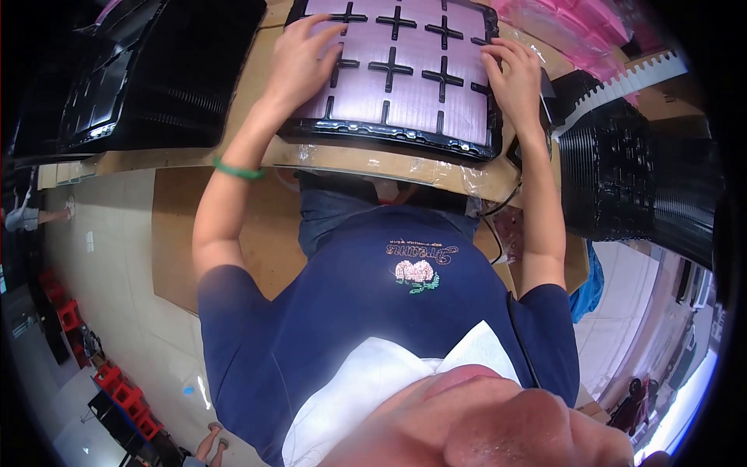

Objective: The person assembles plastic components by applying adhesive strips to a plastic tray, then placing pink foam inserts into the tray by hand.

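A black plastic tray (373, 134) lies on the table in front of me, with a row of black cross-shaped dividers (391, 70) standing out against lavender sheet material (416, 47). Over the tray's left side rests my left hand (302, 66), its fingers spread near the dividers and nothing visibly held. My right hand (515, 78) is at the tray's right edge, fingers bent and apart from the thumb. Whether its fingertips touch the rim or a divider is hard to tell.
Stacks of black trays stand at the left (171, 78) and right (615, 156). A white toothed strip (630, 87) lies across the right stack. Pink plastic material (572, 31) sits at the far right. The brown table edge (358, 165) runs before me; red stools (128, 401) stand behind, lower left.
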The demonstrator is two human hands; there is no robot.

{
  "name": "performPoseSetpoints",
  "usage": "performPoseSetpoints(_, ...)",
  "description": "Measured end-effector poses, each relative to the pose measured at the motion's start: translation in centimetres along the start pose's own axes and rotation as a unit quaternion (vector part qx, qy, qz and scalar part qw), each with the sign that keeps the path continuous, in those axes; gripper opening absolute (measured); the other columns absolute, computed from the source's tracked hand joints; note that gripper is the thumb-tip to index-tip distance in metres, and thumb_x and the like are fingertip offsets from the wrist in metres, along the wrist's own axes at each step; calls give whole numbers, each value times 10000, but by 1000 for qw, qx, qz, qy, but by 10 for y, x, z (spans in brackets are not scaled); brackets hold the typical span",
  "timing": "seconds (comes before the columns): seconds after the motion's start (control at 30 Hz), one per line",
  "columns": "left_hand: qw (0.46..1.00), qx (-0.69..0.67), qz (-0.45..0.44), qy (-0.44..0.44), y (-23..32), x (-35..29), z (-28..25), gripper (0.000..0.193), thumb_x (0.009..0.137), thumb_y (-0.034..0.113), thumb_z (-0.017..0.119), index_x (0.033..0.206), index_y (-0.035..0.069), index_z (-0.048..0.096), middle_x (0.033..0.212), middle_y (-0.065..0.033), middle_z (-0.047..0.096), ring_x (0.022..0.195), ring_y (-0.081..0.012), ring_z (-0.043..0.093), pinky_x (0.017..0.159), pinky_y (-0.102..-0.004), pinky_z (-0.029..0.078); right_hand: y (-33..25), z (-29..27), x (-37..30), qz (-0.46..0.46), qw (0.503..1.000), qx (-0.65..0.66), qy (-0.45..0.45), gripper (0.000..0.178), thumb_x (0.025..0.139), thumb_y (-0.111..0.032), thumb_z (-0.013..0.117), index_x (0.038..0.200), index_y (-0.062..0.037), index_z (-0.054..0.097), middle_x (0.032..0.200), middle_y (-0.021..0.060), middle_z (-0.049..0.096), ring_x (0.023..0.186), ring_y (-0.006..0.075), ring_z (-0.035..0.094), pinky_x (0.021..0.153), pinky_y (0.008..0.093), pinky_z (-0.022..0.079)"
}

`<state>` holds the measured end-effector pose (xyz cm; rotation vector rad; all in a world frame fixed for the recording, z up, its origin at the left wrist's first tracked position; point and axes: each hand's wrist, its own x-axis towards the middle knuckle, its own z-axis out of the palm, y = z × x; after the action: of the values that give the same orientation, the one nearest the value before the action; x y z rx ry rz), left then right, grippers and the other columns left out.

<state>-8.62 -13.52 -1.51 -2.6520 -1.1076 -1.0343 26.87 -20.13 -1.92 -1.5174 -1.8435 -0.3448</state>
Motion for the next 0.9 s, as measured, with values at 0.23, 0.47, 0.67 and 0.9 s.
performPoseSetpoints(0.23,991,43,98,-80,25,84,75,346,863,224,548,1172,192,699,1098,-108,565,1059,-300,523,916,-406,446,32,56,48,20,997,-61,-50,159,837,-241,663,913,-159,776,1177,49,649,1172,301,497,1023,460,360)
performPoseSetpoints(0.47,992,66,20,-104,-6,112,100,382,896,367,561,1221,204,676,1090,-126,577,1059,-298,528,921,-420,437,48,74,73,78,990,-99,-60,298,857,-331,667,1095,-165,731,1309,97,581,1267,348,437,1056,491,335)
performPoseSetpoints(0.67,985,138,-105,-6,-89,98,93,602,829,483,689,1343,194,571,1293,-161,538,1202,-347,494,1013,-513,384,85,92,93,186,975,-14,-118,514,796,-472,721,1207,-168,667,1305,142,593,1190,366,527,1004,493,414)
performPoseSetpoints(0.9,967,56,-207,-139,-126,88,77,670,840,552,646,1401,209,521,1450,-123,472,1340,-322,444,1092,-492,361,100,104,90,171,964,125,-162,448,813,-343,714,1229,-182,664,1133,130,697,1192,322,579,1017,401,441)
